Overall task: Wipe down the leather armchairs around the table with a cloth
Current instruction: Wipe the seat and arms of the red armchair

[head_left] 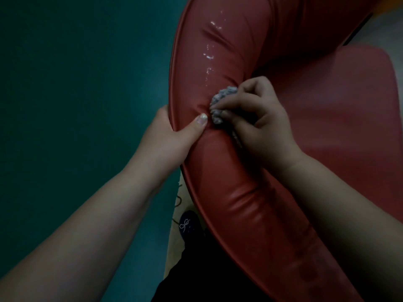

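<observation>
The right hand (259,120) pinches a bunched grey cloth (220,103), its grip tight round it, pressing it onto the padded arm of the red armchair (229,171). Just beside it, the left hand (172,136) grips the arm's outer edge, thumb on top. Wet streaks (210,55) glisten farther along. A dark shoe (188,223) shows below.

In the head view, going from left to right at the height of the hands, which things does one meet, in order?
Dark teal floor → left hand gripping the armrest edge → grey bunched cloth → right hand → red leather seat cushion.
</observation>
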Demonstrator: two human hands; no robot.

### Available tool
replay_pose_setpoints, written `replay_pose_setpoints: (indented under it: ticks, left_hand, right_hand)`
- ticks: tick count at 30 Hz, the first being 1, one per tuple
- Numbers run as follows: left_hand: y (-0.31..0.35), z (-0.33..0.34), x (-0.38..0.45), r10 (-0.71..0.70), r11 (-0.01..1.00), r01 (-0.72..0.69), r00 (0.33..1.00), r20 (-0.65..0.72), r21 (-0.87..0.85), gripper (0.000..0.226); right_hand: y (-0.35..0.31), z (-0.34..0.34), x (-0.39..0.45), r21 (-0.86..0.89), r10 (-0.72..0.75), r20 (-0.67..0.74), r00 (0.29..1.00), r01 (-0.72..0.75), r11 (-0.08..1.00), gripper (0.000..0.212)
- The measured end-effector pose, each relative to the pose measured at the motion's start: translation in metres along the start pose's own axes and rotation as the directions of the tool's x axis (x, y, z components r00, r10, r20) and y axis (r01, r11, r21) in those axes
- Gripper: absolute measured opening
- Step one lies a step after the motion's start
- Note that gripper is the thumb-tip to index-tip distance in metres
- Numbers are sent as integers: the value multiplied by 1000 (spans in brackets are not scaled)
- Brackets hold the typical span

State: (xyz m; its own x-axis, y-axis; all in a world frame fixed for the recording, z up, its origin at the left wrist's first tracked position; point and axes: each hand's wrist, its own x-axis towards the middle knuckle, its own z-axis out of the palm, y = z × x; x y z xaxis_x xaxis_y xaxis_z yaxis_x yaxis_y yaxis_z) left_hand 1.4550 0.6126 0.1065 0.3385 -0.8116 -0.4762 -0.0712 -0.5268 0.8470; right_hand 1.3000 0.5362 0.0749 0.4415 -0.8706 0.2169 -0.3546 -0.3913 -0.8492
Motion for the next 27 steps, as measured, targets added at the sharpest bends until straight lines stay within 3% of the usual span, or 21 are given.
replay_pose_setpoints:
  ticks: [6, 11, 16, 20, 22, 24, 27]
  left_hand:
    - [12, -2, 15, 28, 1000, -28, 998, -50, 6, 73]
    - [12, 3, 21, 37, 999, -36, 995, -97, 9, 71]
    - [15, 4, 22, 31, 999, -30, 996, -82, 16, 69]
    - [14, 6, 20, 31, 999, -33, 996, -85, -21, 68]
    - [13, 5, 20, 46, 998, -49, 995, -85, -34, 66]
    - [14, 6, 19, 55, 998, -58, 994, -95, -27, 66]
    - [14, 7, 18, 77, 996, -82, 989, -126, -36, 63]
  right_hand:
    - [27, -23, -12, -75, 229, -1, 973, -229, 971, 24]
    - [14, -4, 0, 102, 123, 7, 992, -123, 987, 19]
    - [26, -18, -16, 38, 304, 89, 949, -308, 951, 28]
    - [9, -17, 1, 118, 196, -1, 981, -195, 974, 21]
    - [-3, -10, 7, 153, 93, 46, 995, -99, 983, 21]
    - [-6, -5, 5, 159, 115, 103, 988, -130, 979, 22]
    - [-4, -6, 1, 184, 192, 33, 981, -195, 963, 25]
